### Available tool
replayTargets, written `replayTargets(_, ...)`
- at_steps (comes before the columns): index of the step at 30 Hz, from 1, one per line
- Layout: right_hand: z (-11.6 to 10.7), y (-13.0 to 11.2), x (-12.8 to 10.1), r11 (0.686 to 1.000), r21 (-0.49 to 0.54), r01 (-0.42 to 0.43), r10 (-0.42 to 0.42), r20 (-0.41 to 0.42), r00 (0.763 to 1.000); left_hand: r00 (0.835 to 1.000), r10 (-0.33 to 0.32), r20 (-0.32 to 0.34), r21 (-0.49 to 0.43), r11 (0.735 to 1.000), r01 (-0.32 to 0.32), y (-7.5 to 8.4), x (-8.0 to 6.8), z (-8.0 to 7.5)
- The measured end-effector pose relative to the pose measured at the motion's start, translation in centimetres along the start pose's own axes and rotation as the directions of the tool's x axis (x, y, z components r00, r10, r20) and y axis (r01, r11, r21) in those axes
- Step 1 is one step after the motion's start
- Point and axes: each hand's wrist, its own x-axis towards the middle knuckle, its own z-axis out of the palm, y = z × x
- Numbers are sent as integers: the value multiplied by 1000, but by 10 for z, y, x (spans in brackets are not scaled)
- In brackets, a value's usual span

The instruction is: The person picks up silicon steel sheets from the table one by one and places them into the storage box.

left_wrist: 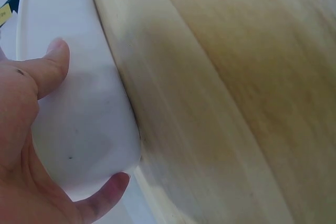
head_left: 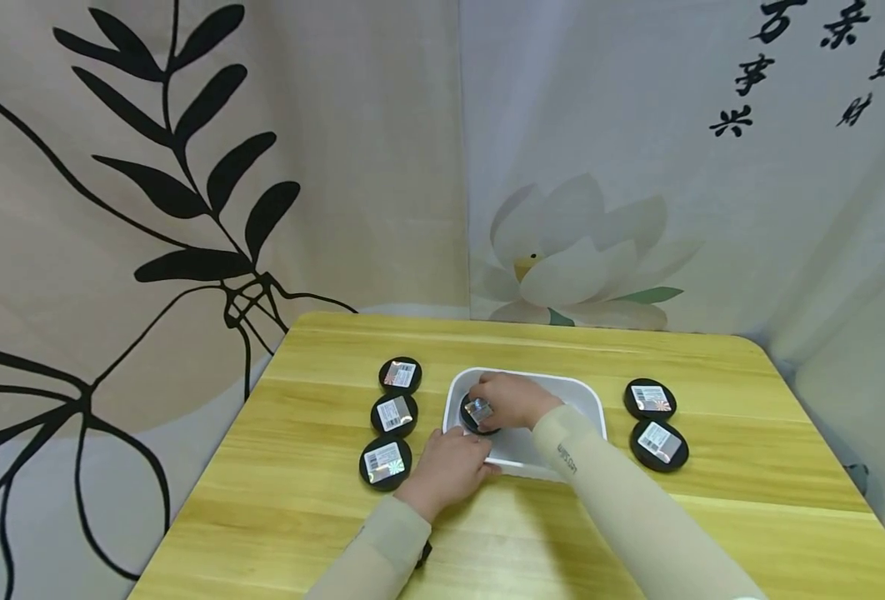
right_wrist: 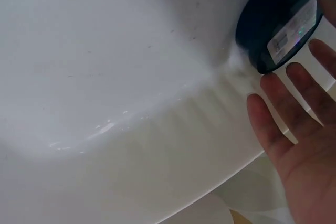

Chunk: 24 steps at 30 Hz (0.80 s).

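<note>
A black round container is held inside a white tray, at the tray's left end, by the right hand. The hand is spread about as wide as the container, with the fingertips set at its edge; part of the contact is hidden. Gripping by the edge appears to suit so flat and round a shape, and its barcode label is left partly visible. The tray's near left corner is gripped by the left hand, the thumb being laid against the outer wall and a finger curled round the corner, presumably so that the tray is kept from sliding.

Similar containers are set out on both sides: a column of three to the left and a pair to the right. All lie flat, label side up, probably within easy reach of either hand.

The work is carried by a yellow wood-grain desk with rounded far corners. It is backed by hanging cloth, printed with dark leafy stems on the left and a pale lotus and black Chinese characters on the right.
</note>
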Motion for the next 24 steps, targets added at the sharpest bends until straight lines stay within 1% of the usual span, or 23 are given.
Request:
replayTargets(3,-4,1,-5,1000,12,-25,25,8,1000,1000,4,5,-2,1000,-4,1,0,1)
replayTargets(8,-17,8,-18,996,54,-69,70,-31,997,1000,-6,21,-13,1000,6,2,2,1)
replayTargets(13,-28,16,-29,990,58,-130,133,-50,990,999,-11,32,-16,1000,11,1,3,-1)
replayTargets(16,-34,18,-37,987,72,-142,146,-63,987,1000,-6,21,-22,1000,7,0,3,0)
replayTargets(20,-43,20,-47,986,89,-144,152,-100,983,1000,-7,4,-27,1000,7,0,2,1)
replayTargets(24,-48,21,-59,983,98,-156,167,-119,979,1000,-21,14,-41,999,21,0,1,1)
